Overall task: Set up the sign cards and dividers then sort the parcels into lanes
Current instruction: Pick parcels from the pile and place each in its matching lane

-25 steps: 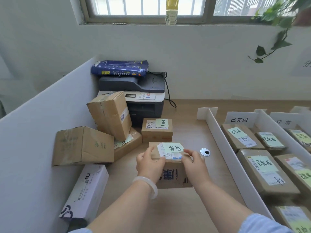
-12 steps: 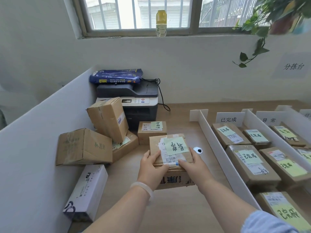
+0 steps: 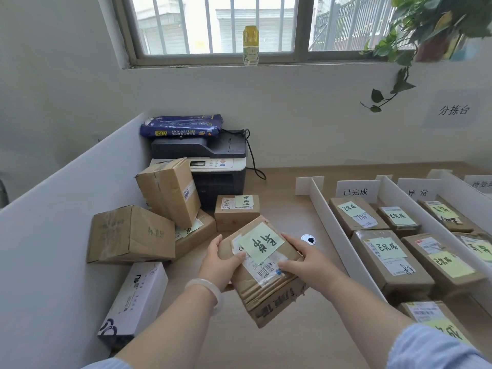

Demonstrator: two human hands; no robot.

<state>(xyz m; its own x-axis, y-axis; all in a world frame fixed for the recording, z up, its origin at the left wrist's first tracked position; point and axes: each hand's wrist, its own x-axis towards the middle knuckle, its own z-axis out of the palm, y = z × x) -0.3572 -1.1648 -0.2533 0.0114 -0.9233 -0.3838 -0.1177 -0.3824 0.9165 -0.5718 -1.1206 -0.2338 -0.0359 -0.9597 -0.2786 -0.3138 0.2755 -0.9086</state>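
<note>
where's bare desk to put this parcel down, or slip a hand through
Bare desk runs between the small parcel and the first white divider, around the cable hole. Crowded: the left box pile and the lanes, packed with parcels.

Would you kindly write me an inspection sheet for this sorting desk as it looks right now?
Surface: wooden desk, with a round cable hole beside the held parcel.
Job's things: white dividers form lanes; sign cards stand at the lane heads; labelled parcels lie in the lanes; the held parcel is tilted, green note on top.
Clutter: unsorted boxes piled at left; white carton lying by the partition.
Grips: left hand and right hand each hold a side of the held parcel.
Cables: black cord loops down beside the printer.
Surroundings: paper ream on the printer; bottle on the windowsill; hanging plant at upper right.
</note>
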